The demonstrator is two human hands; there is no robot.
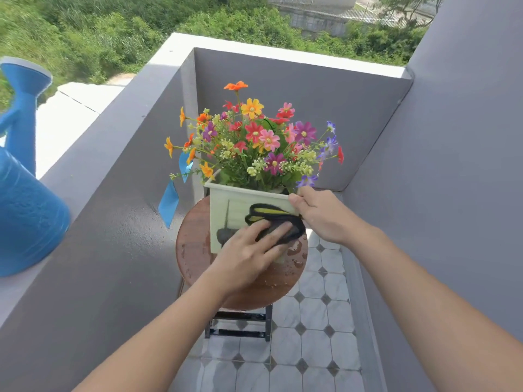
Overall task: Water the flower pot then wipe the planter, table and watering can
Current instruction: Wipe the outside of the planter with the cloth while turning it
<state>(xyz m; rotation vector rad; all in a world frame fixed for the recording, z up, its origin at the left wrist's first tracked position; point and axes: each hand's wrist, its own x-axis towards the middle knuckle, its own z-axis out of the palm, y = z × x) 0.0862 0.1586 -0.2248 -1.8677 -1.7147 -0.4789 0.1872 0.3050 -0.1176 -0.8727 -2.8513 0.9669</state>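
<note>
A pale green square planter full of bright mixed flowers stands on a small round brown table with water drops on its top. My left hand presses a dark cloth with a yellow stripe flat against the planter's front wall. My right hand grips the planter's near right rim corner. A blue watering can stands on the balcony ledge at the far left, apart from both hands.
Grey balcony walls close in on the left, back and right. The floor is white tile with dark diamonds. Blue tape strips hang by the left wall. The table's dark metal legs show below its top.
</note>
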